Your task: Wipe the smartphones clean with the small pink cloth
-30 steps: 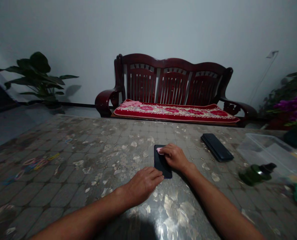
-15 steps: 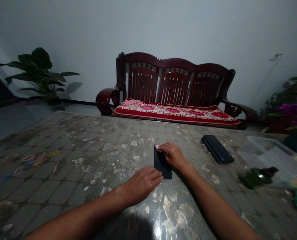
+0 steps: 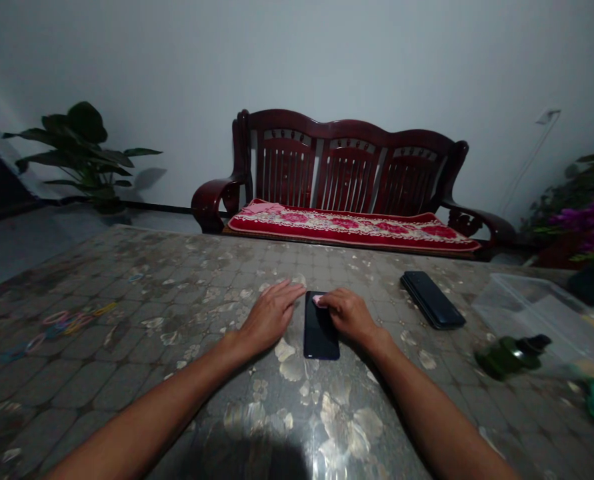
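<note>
A dark smartphone (image 3: 321, 337) lies flat on the patterned tabletop (image 3: 247, 273), its long side pointing away from me. My right hand (image 3: 349, 312) is closed on a small pink cloth (image 3: 319, 302) and presses it against the upper part of the screen. The fingers cover most of that cloth. Just left of the phone, my left hand (image 3: 273, 310) rests with its fingers stretched out, the fingertips close to the phone's upper left corner. Nothing shows in the left hand.
Stacked dark phones (image 3: 433, 300) lie to the right. Beyond them are a green bottle (image 3: 509, 357) and a clear plastic box (image 3: 527, 300). Several coloured rubber bands (image 3: 71, 322) lie at the left. A wooden bench (image 3: 347, 167) stands behind the table.
My left hand has left the phone's lower left edge and moved up and left onto the tabletop. My right hand, with the pink cloth, has shifted slightly down the screen.
</note>
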